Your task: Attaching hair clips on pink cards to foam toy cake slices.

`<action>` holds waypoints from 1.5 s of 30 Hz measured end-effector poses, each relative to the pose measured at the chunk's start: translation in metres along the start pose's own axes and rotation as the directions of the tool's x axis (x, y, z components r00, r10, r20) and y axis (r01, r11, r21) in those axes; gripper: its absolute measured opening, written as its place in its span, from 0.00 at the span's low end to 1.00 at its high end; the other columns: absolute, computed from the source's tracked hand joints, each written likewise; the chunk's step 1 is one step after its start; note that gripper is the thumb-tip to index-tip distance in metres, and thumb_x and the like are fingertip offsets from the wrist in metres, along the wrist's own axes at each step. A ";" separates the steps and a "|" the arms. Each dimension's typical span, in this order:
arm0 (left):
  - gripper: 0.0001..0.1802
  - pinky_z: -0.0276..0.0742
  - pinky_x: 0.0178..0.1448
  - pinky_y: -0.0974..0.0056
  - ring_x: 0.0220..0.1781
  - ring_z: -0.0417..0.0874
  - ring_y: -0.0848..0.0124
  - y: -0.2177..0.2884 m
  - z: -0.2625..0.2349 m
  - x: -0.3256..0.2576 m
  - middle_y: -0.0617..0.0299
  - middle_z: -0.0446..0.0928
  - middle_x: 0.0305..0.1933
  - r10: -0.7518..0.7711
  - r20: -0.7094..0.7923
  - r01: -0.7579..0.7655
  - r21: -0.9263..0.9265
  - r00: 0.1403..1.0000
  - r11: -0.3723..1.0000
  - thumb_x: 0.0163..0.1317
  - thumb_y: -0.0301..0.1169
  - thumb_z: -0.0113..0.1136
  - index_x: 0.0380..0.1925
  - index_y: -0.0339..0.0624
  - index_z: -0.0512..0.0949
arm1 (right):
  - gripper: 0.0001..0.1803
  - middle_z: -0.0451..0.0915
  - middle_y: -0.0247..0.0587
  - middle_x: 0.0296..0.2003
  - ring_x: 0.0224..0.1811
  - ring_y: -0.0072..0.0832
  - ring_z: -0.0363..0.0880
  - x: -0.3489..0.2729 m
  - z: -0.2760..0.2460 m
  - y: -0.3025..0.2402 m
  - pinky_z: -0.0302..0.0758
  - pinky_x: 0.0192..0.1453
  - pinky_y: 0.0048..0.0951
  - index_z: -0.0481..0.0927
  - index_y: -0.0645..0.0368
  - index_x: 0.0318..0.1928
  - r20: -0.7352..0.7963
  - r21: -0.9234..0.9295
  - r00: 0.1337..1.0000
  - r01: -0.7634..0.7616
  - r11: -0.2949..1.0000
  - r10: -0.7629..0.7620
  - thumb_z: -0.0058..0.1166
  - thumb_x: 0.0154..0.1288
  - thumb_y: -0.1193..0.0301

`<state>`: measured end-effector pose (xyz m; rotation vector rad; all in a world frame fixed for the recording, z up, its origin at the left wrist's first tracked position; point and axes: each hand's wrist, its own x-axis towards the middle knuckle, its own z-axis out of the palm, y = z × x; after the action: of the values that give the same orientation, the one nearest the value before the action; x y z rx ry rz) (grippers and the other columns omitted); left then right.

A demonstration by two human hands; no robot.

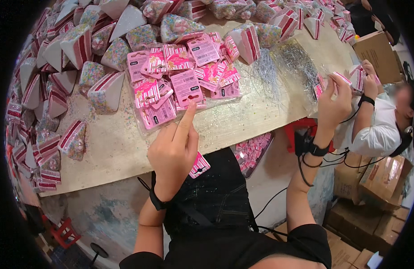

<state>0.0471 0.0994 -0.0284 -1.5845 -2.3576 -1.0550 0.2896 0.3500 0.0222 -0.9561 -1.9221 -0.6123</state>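
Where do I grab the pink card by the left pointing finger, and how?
I'd pinch the pink card by its near edge, coming from the person's side. It's thin and flat and lies on top of other pink cards, so its edges are the best grip. The near edge faces the left hand.

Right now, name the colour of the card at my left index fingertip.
The card is mostly pink, clearest in the head view.
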 end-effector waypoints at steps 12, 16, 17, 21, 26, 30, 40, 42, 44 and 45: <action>0.29 0.68 0.29 0.60 0.21 0.71 0.65 0.000 -0.001 0.000 0.60 0.69 0.20 0.012 0.014 -0.012 -0.028 1.000 1.000 0.55 0.16 0.59 0.59 0.49 0.80 | 0.07 0.86 0.40 0.35 0.38 0.35 0.85 0.003 -0.018 -0.029 0.79 0.46 0.31 0.83 0.60 0.38 -0.018 0.105 0.996 -0.088 0.991 0.090 0.63 0.59 0.81; 0.29 0.68 0.29 0.60 0.21 0.71 0.65 -0.001 0.001 -0.001 0.60 0.69 0.20 0.027 -0.003 -0.028 -0.032 1.000 0.999 0.55 0.16 0.58 0.59 0.49 0.81 | 0.07 0.85 0.41 0.34 0.39 0.38 0.85 -0.004 -0.038 -0.080 0.80 0.48 0.35 0.82 0.63 0.37 0.003 0.378 1.000 0.006 0.926 -0.007 0.60 0.59 0.84; 0.29 0.68 0.29 0.60 0.21 0.71 0.65 -0.003 0.001 -0.002 0.60 0.69 0.20 0.033 -0.015 -0.033 -0.035 0.999 0.999 0.55 0.16 0.58 0.59 0.49 0.81 | 0.06 0.85 0.41 0.34 0.39 0.39 0.85 -0.006 -0.040 -0.091 0.80 0.48 0.36 0.82 0.63 0.37 -0.004 0.474 0.998 0.053 0.879 -0.058 0.60 0.59 0.85; 0.29 0.69 0.29 0.60 0.21 0.71 0.65 -0.003 0.000 -0.001 0.60 0.69 0.20 0.030 -0.015 -0.030 -0.035 0.999 0.999 0.55 0.17 0.58 0.58 0.49 0.81 | 0.10 0.84 0.39 0.34 0.42 0.38 0.84 -0.026 -0.039 -0.123 0.81 0.49 0.41 0.81 0.62 0.35 0.092 0.622 0.951 0.177 0.763 -0.296 0.60 0.51 0.84; 0.28 0.68 0.28 0.60 0.21 0.71 0.66 -0.002 0.000 -0.001 0.61 0.69 0.20 0.031 -0.007 -0.031 -0.047 1.000 0.998 0.55 0.17 0.59 0.58 0.49 0.81 | 0.11 0.82 0.36 0.38 0.46 0.37 0.81 -0.045 -0.022 -0.128 0.79 0.52 0.41 0.82 0.60 0.36 0.218 0.599 0.863 0.251 0.760 -0.456 0.58 0.49 0.78; 0.29 0.68 0.28 0.60 0.21 0.70 0.67 -0.003 0.000 -0.001 0.62 0.68 0.20 0.044 -0.017 -0.044 -0.026 0.999 0.999 0.56 0.18 0.59 0.59 0.50 0.81 | 0.14 0.82 0.36 0.39 0.47 0.38 0.81 -0.043 -0.020 -0.121 0.77 0.50 0.40 0.83 0.59 0.39 0.263 0.598 0.854 0.221 0.770 -0.449 0.60 0.49 0.77; 0.30 0.67 0.27 0.60 0.20 0.69 0.67 -0.004 0.001 -0.003 0.62 0.67 0.19 0.065 -0.023 -0.066 -0.009 0.998 0.998 0.54 0.17 0.60 0.59 0.49 0.80 | 0.15 0.83 0.40 0.43 0.49 0.41 0.79 -0.034 -0.019 -0.092 0.75 0.53 0.37 0.86 0.58 0.45 0.412 0.590 0.853 0.019 0.807 -0.321 0.61 0.56 0.82; 0.30 0.67 0.27 0.60 0.20 0.69 0.67 -0.004 0.001 -0.002 0.62 0.67 0.19 0.067 -0.016 -0.067 -0.006 0.998 0.998 0.53 0.17 0.60 0.59 0.49 0.80 | 0.14 0.82 0.42 0.44 0.49 0.40 0.79 -0.035 -0.018 -0.085 0.75 0.54 0.37 0.86 0.58 0.46 0.429 0.604 0.858 -0.039 0.796 -0.284 0.60 0.59 0.82; 0.31 0.68 0.27 0.60 0.20 0.69 0.67 -0.004 0.000 -0.002 0.62 0.68 0.20 0.070 -0.012 -0.070 0.000 0.997 0.998 0.53 0.17 0.60 0.59 0.49 0.80 | 0.14 0.82 0.43 0.45 0.49 0.39 0.78 -0.036 -0.018 -0.084 0.74 0.54 0.37 0.86 0.57 0.46 0.452 0.606 0.873 -0.152 0.781 -0.181 0.61 0.58 0.81; 0.31 0.68 0.27 0.60 0.20 0.69 0.67 -0.004 0.001 -0.002 0.62 0.68 0.20 0.069 -0.013 -0.069 -0.002 0.998 0.998 0.53 0.17 0.60 0.59 0.49 0.80 | 0.14 0.81 0.43 0.46 0.49 0.39 0.77 -0.037 -0.017 -0.083 0.73 0.54 0.37 0.86 0.57 0.46 0.465 0.606 0.876 -0.208 0.768 -0.130 0.61 0.58 0.81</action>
<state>0.0451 0.0973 -0.0321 -1.6423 -2.2769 -1.0512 0.2426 0.2751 -0.0048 -0.7211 -2.3031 0.3764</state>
